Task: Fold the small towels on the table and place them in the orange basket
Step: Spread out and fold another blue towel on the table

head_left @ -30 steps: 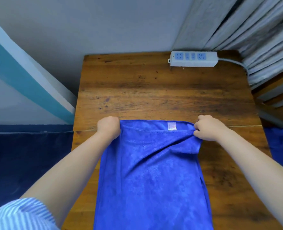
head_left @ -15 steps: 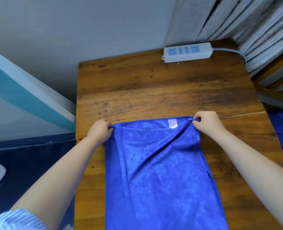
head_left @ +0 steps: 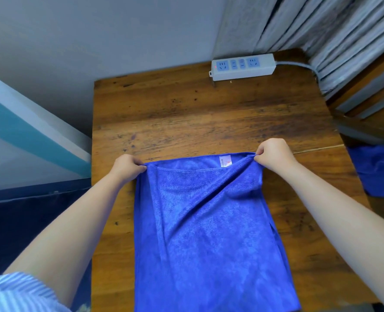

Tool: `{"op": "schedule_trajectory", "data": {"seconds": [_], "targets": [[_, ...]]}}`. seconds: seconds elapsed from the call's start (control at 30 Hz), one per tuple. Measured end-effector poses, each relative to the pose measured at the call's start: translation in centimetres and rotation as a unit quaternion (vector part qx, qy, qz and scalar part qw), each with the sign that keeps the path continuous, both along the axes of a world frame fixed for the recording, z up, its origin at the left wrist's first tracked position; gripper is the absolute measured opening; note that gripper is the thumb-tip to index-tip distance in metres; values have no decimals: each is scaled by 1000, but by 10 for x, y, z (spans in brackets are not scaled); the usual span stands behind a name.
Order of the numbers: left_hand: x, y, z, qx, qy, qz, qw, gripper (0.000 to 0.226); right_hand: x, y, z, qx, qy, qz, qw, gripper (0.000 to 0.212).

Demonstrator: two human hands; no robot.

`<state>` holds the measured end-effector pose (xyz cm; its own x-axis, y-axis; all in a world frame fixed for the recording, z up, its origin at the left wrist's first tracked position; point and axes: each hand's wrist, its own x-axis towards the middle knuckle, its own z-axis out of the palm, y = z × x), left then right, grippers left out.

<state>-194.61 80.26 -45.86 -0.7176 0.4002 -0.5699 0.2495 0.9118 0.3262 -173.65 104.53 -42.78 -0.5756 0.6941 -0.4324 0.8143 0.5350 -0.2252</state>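
Note:
A blue towel (head_left: 204,239) lies lengthwise on the wooden table (head_left: 197,113), doubled over, with its far edge lifted and a small white label at that edge. My left hand (head_left: 125,167) pinches the far left corner. My right hand (head_left: 274,156) pinches the far right corner. The cloth sags in diagonal wrinkles between them. The near end of the towel runs out of the bottom of the frame. No orange basket is in view.
A white power strip (head_left: 242,66) with a cable lies at the table's far edge, by the grey curtain (head_left: 321,30). More blue cloth (head_left: 378,170) sits off the table's right edge. A wall and a teal-striped panel are to the left.
Both hands have kept their pinch on the towel's far corners and pulled the edge taut and slightly up. The head has tilted, so the table appears shifted right.

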Motion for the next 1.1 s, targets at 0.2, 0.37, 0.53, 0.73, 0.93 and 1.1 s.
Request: {"op": "schedule_trajectory", "data": {"seconds": [0.2, 0.37, 0.53, 0.73, 0.93, 1.1], "targets": [[1, -11, 11, 70, 12, 53, 996, 10, 7, 14, 17, -57, 25, -17, 998, 17], [9, -22, 35, 83, 43, 4, 996, 10, 17, 11, 36, -111, 37, -40, 992, 8], [18, -42, 66, 61, 82, -97, 990, 15, 33, 4, 67, -130, 63, 3, 990, 26], [38, -47, 117, -53, 172, -177, 968, 29, 49, -14, 114, -59, 124, 71, 988, 20], [52, -41, 194, -139, 238, -187, 943, 33, 50, -39, 177, 132, 113, 154, 973, 30], [49, -45, 266, 7, 298, -76, 952, 36, 59, -42, 244, 238, 273, 41, 931, 31]]}}
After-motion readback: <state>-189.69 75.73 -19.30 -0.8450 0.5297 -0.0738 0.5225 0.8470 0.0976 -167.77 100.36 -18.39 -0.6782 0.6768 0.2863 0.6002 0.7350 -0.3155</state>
